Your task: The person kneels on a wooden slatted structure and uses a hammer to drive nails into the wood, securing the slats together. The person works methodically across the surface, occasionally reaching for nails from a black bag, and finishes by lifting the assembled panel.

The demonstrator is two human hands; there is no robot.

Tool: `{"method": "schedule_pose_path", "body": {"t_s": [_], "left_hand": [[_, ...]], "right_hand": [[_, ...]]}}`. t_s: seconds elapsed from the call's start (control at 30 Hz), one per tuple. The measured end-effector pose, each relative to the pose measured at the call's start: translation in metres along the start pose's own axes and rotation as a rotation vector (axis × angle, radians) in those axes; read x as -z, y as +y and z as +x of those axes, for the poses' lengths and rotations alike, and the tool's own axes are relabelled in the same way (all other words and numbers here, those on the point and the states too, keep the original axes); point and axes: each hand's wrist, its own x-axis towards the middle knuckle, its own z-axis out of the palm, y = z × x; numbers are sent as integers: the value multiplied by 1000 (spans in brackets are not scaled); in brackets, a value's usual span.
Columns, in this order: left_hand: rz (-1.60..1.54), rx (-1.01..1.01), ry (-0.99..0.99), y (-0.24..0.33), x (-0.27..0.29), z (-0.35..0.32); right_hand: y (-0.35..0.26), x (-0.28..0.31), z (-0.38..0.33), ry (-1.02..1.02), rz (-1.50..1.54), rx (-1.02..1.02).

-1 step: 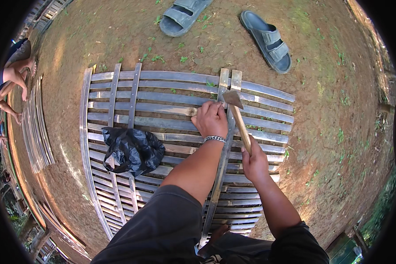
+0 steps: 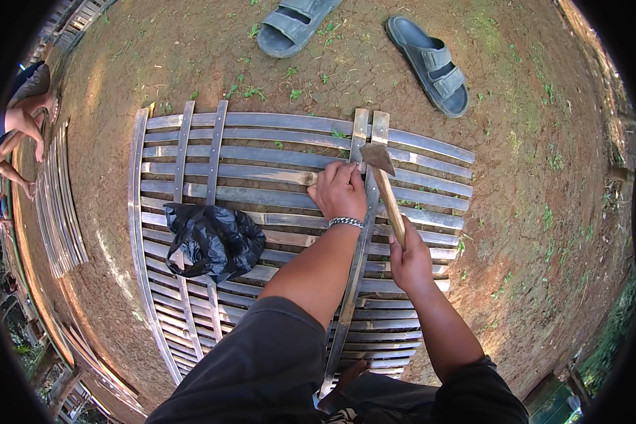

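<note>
On top of the slatted bamboo panel (image 2: 275, 177) lying flat on the dirt, the hammer (image 2: 386, 185) sits with its head just right of the left hand (image 2: 340, 191). The right hand (image 2: 410, 263) has its fingers wrapped tight around the lower end of the wooden handle. Left-hand fingers are curled together, pressing on a slat beside the upright strip (image 2: 364, 212). A black plastic bag (image 2: 208, 240) rests further left, two grey sandals (image 2: 431, 63) up on the ground beyond.

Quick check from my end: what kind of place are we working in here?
Likely an outdoor yard used as a workspace: bare dirt ground with sparse weeds, a slatted bamboo panel lying flat on it, and grey sandals left on the soil.
</note>
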Motion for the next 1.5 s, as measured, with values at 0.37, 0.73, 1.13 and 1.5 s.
{"method": "schedule_pose_path", "body": {"t_s": [0.37, 0.73, 1.13, 1.5], "left_hand": [[-15, 23, -16, -1, -5, 5], [4, 12, -4, -2, -2, 8], [0, 11, 4, -2, -3, 8], [24, 12, -14, -5, -1, 6]], "right_hand": [[-4, -4, 4, -73, 17, -99], [-11, 1, 8, -15, 20, -13], [-12, 6, 15, 42, -20, 41], [-9, 3, 13, -38, -62, -31]]}}
